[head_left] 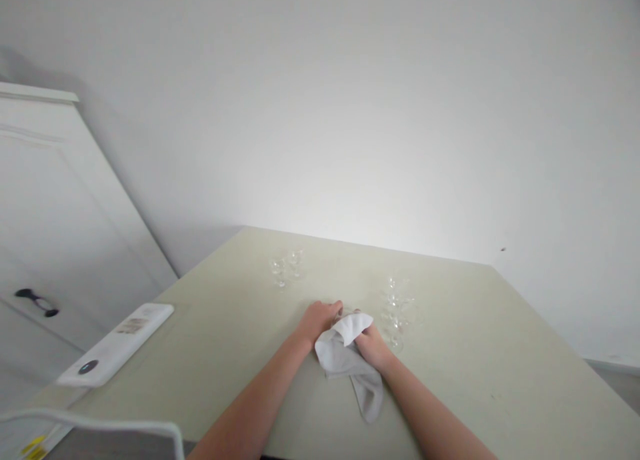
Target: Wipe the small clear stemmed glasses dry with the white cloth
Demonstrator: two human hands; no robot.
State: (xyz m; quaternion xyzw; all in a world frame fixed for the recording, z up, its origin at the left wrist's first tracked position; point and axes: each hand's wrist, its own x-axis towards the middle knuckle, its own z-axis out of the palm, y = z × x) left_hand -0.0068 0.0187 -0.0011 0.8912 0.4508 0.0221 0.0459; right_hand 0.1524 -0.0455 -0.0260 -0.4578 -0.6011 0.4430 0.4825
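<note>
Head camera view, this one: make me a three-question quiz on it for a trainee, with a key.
1. What does the right hand grip? (a) a red brush (b) a light grey cloth (c) a yellow sponge
2. True or false: the two small, clear stemmed glasses at left stand nearer the wearer than the cloth.
3. Fill the gap: the long white object with a round dark spot lies along the pale table's ___ edge.
Key: 1 b; 2 false, they stand farther back; 3 left.
</note>
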